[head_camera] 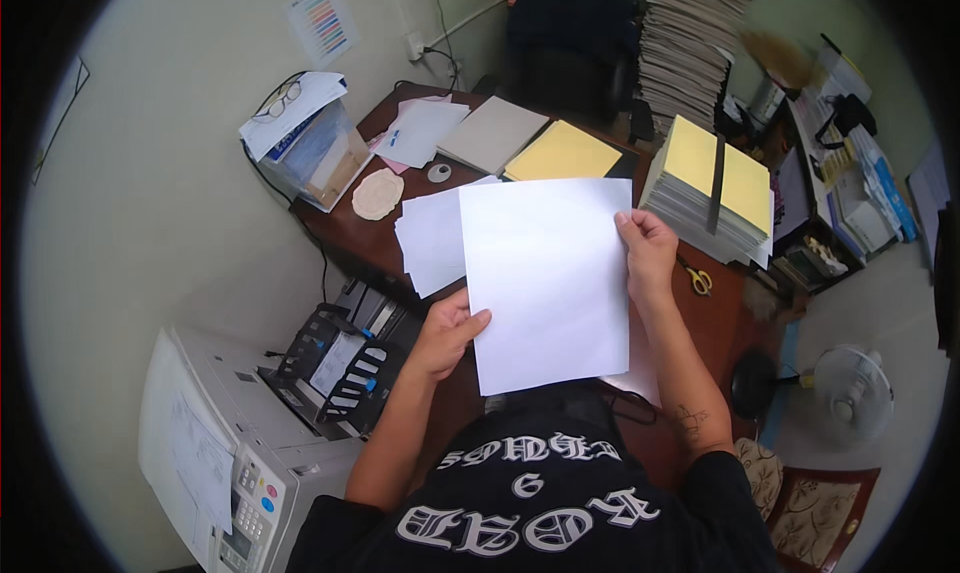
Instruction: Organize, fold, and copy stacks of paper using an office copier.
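Between my two hands a blank white sheet of paper (pixel 551 284), perhaps more than one, is held up in front of my chest. My left hand (pixel 450 333) pinches its lower left edge, thumb on top. On the upper right edge is my right hand (pixel 651 250), also with the thumb over the paper. Behind the sheet, several loose white papers (pixel 433 235) lie on the dark brown desk (pixel 379 254). Yellow paper (pixel 562 153) and a grey folder or board (pixel 493 132) lie farther back. What is directly under the held sheet is hidden.
A strapped stack of papers with yellow covers (pixel 705 187) stands at the right, near yellow-handled scissors (pixel 700 279). A box topped with papers and eyeglasses (pixel 307 142) is at the back left. A duplicator or copier (pixel 277 453) stands at my left, a fan (pixel 851 393) at the right.
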The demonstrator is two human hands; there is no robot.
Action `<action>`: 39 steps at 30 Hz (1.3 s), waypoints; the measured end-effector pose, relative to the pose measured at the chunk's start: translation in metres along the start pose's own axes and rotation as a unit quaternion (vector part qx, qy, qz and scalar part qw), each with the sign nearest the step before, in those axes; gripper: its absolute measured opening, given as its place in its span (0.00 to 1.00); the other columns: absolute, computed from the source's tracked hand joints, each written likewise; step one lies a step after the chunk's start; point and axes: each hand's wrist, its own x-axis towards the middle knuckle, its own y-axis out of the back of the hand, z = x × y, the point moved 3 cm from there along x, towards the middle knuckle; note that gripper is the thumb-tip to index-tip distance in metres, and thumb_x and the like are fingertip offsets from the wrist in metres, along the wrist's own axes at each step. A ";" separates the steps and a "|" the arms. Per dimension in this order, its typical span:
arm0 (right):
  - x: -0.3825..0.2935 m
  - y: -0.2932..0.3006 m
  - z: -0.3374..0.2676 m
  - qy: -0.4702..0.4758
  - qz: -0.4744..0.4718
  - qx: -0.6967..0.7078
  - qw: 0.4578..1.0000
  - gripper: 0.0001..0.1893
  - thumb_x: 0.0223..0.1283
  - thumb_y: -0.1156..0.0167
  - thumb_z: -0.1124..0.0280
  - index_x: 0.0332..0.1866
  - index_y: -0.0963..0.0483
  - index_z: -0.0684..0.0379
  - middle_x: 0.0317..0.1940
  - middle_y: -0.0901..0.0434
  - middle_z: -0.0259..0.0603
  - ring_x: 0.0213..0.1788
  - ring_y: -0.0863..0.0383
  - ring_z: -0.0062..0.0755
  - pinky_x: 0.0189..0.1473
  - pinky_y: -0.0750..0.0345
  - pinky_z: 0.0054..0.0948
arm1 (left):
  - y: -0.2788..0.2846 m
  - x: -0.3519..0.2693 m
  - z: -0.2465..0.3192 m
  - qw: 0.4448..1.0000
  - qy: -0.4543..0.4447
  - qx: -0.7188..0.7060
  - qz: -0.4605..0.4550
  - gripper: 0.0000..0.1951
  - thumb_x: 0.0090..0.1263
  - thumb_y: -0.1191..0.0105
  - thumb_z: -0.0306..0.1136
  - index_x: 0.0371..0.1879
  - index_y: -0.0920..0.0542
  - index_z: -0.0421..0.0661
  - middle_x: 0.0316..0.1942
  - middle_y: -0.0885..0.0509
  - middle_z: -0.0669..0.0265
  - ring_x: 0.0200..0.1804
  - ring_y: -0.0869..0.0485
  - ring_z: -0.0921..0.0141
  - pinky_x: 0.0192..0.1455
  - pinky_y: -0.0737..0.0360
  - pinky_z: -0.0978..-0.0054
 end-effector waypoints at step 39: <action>-0.053 0.036 0.028 -0.136 -0.080 -0.037 0.987 0.08 0.60 0.46 0.75 0.32 0.22 0.68 0.24 0.20 0.35 0.23 0.24 0.18 0.26 0.27 0.19 | 0.044 0.016 0.004 0.976 -0.061 0.112 0.178 0.09 0.64 0.50 0.22 0.40 0.21 0.34 0.30 0.16 0.62 0.28 0.20 0.76 0.31 0.23 0.78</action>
